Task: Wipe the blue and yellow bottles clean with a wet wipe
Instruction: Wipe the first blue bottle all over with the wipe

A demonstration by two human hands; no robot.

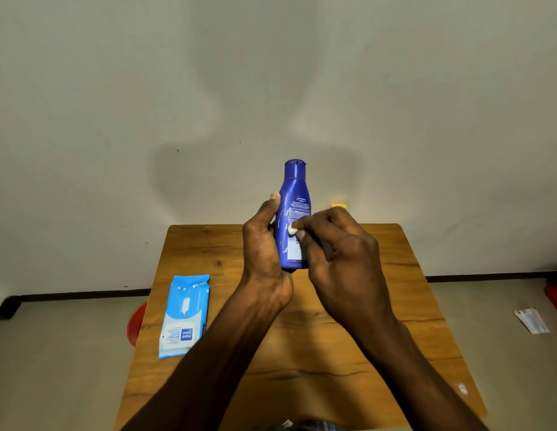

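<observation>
I saw the desk (395, 306) with a pack of wipes (183, 315) lying on its left side. My left hand (264, 250) gripped the blue bottle (294, 213) upright above the desk. My right hand (336, 253) pinched a small white wipe (293, 229) against it. A yellow cap (338, 206) peeked out behind.

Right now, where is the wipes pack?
In the head view the wipes pack lies flat on the table's left edge, left of the left forearm and below-left of the blue bottle held up in both hands.
</observation>
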